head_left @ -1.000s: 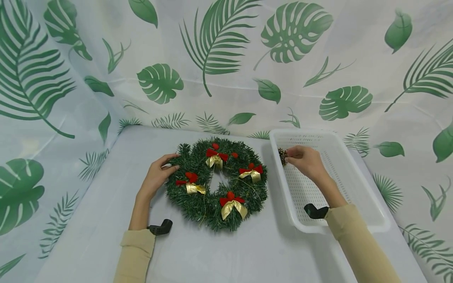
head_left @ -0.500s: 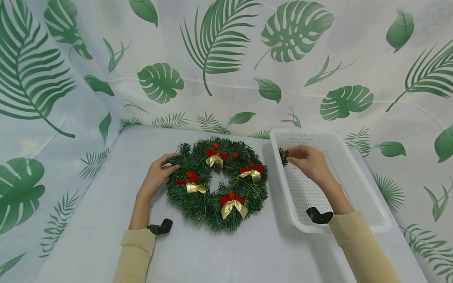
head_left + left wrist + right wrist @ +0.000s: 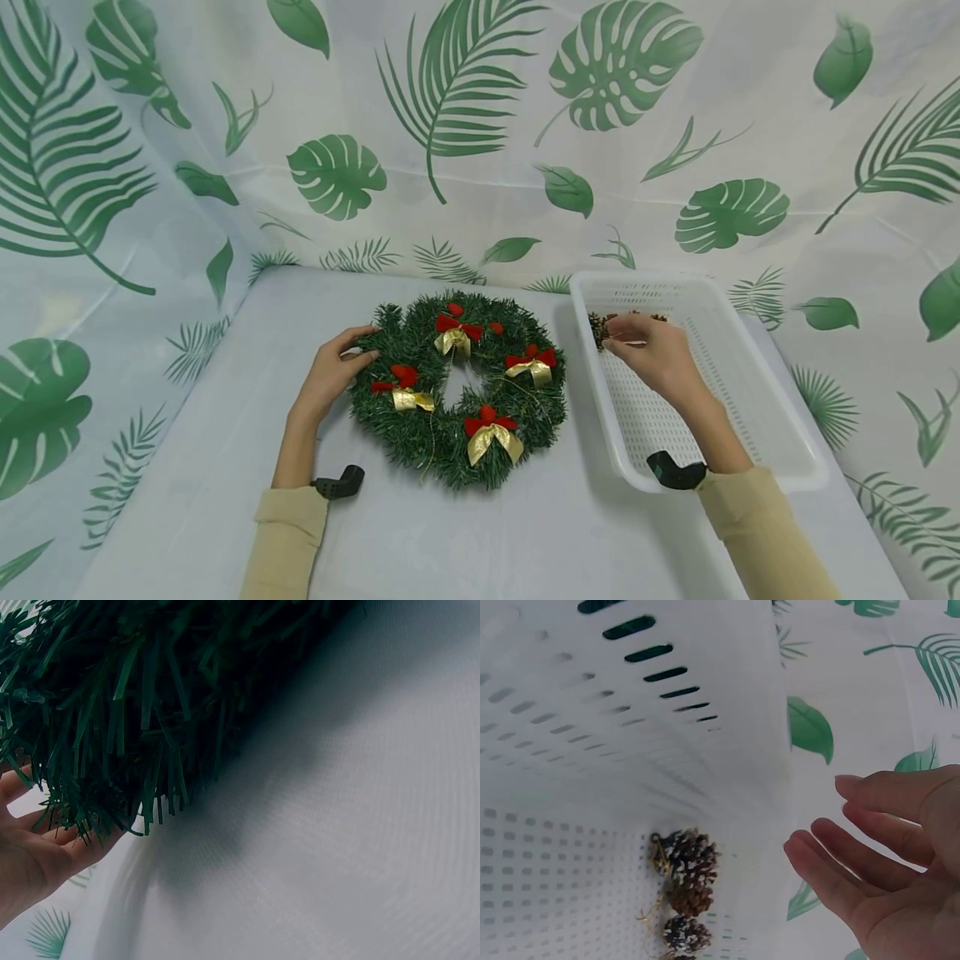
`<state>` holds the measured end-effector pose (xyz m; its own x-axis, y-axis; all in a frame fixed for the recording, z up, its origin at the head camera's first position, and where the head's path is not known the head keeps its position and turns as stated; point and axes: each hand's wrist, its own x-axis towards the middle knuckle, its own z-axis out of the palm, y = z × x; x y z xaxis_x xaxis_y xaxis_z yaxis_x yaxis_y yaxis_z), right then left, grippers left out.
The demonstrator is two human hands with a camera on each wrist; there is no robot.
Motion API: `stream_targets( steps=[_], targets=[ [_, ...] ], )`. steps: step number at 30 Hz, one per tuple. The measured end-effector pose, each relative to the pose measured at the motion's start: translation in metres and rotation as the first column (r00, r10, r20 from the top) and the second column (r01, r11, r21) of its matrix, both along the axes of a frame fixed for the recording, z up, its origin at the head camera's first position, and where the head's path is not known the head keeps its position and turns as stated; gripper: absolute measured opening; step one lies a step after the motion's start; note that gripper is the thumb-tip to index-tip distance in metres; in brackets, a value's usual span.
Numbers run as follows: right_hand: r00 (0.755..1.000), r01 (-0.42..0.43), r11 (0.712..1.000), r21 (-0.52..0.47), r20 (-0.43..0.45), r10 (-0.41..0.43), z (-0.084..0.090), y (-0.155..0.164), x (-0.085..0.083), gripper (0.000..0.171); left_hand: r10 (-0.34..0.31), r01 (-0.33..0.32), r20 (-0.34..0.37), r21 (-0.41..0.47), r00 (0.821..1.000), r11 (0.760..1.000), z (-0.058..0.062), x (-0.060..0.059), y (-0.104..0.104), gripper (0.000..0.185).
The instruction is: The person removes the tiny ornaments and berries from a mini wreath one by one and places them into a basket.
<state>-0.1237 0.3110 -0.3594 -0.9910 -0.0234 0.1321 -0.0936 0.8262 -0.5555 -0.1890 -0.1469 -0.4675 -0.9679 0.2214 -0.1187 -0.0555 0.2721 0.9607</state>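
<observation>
Green artificial needles make up a wreath (image 3: 459,387) lying flat on the pale counter (image 3: 465,542), trimmed with four red-and-gold bows (image 3: 491,433). The person's left hand (image 3: 330,375) rests at the wreath's left edge, fingers loosely extended against the needles; the left wrist view shows the fingers (image 3: 45,847) lying relaxed under the bristly fringe, the grip loose and holding nothing.

To the right of the wreath, just beside it, stands a white slotted plastic basket (image 3: 787,467). The right hand (image 3: 648,346) hovers inside its far left corner, just over a small cluster of pine cones (image 3: 598,327). In the right wrist view the cones (image 3: 686,885) lie on the basket floor against the wall, and the fingers (image 3: 840,862) are straight and apart from them, the grip wide and empty.

The pine cones look light, dry and brittle, with scales that could snap; a thin gold wire or loop seems to be attached. A gentle pinch on the body of one cone, or at the wire, seems the safest hold. The wreath looks light and springy, best taken by its ring rather than the bows.

A leaf-printed cloth (image 3: 465,108) hangs behind.
</observation>
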Motion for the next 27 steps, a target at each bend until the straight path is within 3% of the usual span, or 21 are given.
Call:
stream_targets(
  steps=[27],
  targets=[
    [0.995, -0.044, 0.996, -0.072, -0.092, 0.037, 0.008, -0.028, 0.013, 0.027, 0.003, -0.003, -0.014, 0.0, 1.0, 1.0, -0.003, -0.001, -0.001, 0.05]
  ],
)
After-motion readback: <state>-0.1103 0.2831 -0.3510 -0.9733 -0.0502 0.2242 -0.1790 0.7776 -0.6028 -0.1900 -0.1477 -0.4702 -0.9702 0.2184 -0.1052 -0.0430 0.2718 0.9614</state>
